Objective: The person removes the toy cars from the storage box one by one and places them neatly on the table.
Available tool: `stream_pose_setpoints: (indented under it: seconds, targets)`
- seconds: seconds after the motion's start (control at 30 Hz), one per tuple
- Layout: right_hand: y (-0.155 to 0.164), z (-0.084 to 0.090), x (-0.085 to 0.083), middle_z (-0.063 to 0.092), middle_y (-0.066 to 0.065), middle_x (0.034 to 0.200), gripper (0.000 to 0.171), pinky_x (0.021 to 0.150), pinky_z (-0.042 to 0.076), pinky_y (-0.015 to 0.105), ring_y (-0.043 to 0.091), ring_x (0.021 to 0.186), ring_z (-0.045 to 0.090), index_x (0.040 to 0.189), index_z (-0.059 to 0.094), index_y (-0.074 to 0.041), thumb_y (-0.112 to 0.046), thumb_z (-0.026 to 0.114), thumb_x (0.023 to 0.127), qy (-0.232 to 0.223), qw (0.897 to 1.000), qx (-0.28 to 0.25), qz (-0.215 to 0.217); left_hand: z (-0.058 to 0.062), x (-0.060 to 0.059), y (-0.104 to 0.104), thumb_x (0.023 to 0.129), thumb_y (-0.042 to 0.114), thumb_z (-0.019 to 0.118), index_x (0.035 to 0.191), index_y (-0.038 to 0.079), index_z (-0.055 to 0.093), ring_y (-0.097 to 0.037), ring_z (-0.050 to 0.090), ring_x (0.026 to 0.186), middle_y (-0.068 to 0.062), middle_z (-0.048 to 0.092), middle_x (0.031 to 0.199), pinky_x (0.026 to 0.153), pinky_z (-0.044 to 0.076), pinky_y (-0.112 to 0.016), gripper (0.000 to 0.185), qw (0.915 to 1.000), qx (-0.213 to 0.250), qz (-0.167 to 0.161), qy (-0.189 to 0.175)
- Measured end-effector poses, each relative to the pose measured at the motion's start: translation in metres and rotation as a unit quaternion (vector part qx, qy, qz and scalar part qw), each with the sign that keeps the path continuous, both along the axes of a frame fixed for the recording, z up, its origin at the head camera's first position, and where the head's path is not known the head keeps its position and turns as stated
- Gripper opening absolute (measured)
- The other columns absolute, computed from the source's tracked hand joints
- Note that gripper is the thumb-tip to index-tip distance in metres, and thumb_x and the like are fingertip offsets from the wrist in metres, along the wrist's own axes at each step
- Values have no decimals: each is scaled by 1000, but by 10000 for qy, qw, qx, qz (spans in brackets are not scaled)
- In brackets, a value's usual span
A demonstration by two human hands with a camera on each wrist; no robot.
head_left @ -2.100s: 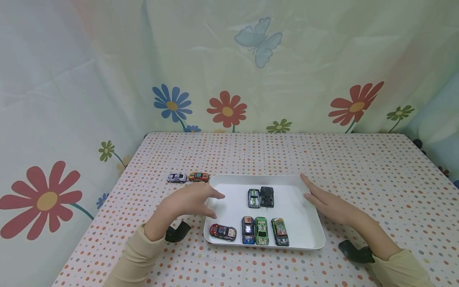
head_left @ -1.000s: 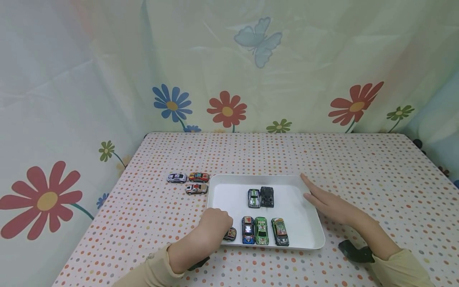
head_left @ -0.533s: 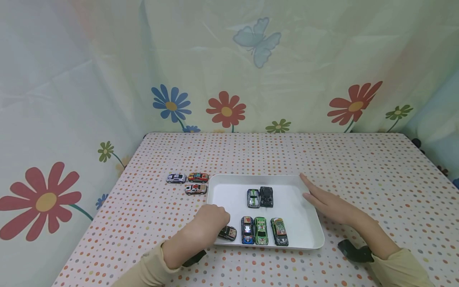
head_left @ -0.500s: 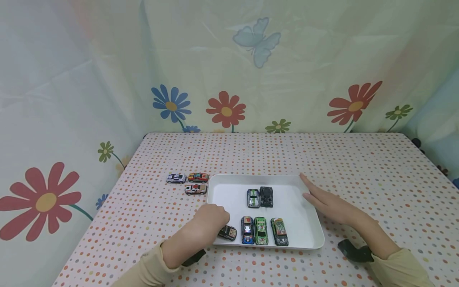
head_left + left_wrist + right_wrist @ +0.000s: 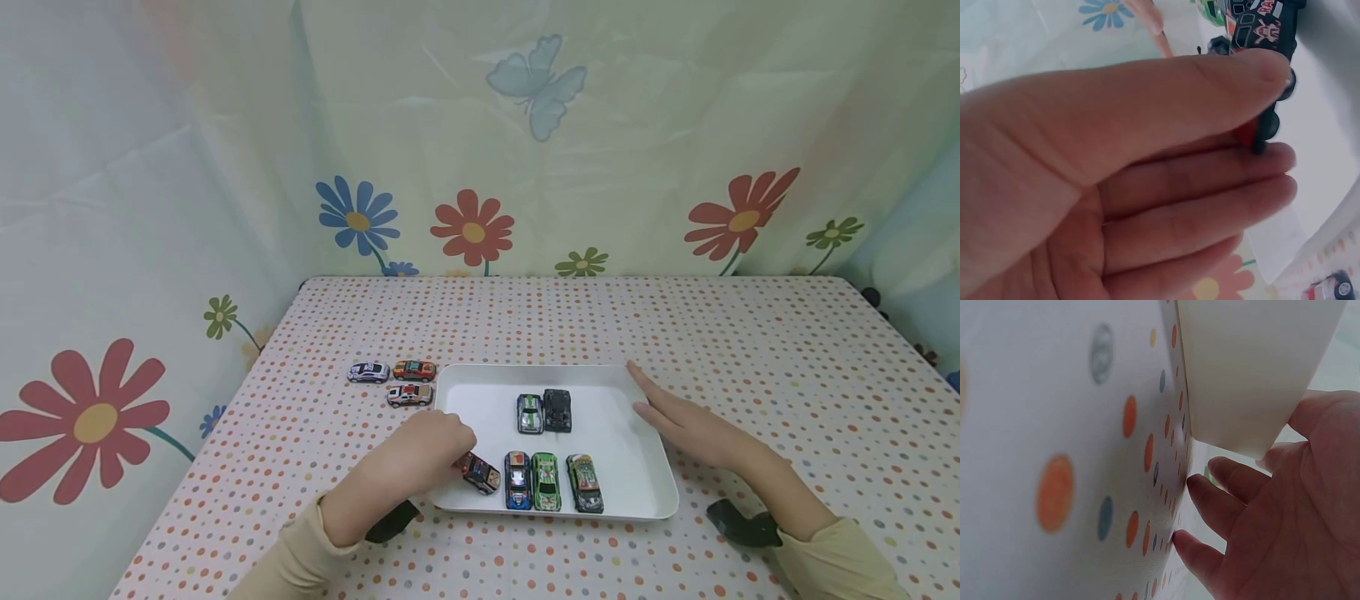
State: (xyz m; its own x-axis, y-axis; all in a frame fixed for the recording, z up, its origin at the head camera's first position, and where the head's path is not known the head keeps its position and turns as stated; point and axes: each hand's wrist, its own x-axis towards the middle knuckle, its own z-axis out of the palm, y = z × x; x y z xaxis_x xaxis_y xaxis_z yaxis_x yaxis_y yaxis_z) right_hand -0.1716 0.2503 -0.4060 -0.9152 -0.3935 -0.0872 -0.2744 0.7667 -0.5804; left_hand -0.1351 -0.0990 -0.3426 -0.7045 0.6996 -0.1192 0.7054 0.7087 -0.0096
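Red-and-black car (image 5: 481,474) is being pinched thumb-to-fingers by left hand (image 5: 426,450), sideways swinging possibly risking knocking blue car (image 5: 517,482) right of grip.

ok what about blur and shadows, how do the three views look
Head: fairly even light, bright-green car distinct, faint sheen on the backdrop; left wrist: slightly hazy, with a grey shadow on the white tray; right wrist: the large orange dot is soft-edged and the right hand looks dim.
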Motion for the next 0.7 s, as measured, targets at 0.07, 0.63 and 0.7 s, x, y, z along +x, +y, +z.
stream_pose_setpoints:
  seconds: [0.07, 0.63, 0.7]
  targets:
    - [0, 0, 0, 9, 27, 149, 64, 102, 17, 61, 47, 133, 15, 150, 4, -6, -36, 33, 102, 3, 10000, -4, 4, 0, -3, -1, 75, 16, 78, 72, 13, 61, -9, 44, 57, 7, 50, 63, 53, 40, -23, 18, 9999, 82, -1, -96]
    - [1, -1, -1, 9, 28, 149, 64, 102, 17, 61, 47, 132, 15, 150, 4, -4, -35, 33, 102, -1, 10000, -13, 38, 4, -36, -22, 78, 11, 77, 102, 5, 72, -8, 61, 77, 0, 69, 92, 66, 48, -19, 25, 9842, 1573, 41, -815]
    - [0, -1, -1, 9, 28, 149, 64, 102, 17, 61, 47, 132, 15, 150, 4, -4, -35, 33, 102, 16, 10000, -11, 39, 3, -40, -25, 78, 11, 76, 104, 5, 71, -9, 62, 79, -1, 69, 94, 65, 48, -19, 27, 9808, 1759, 68, -844]
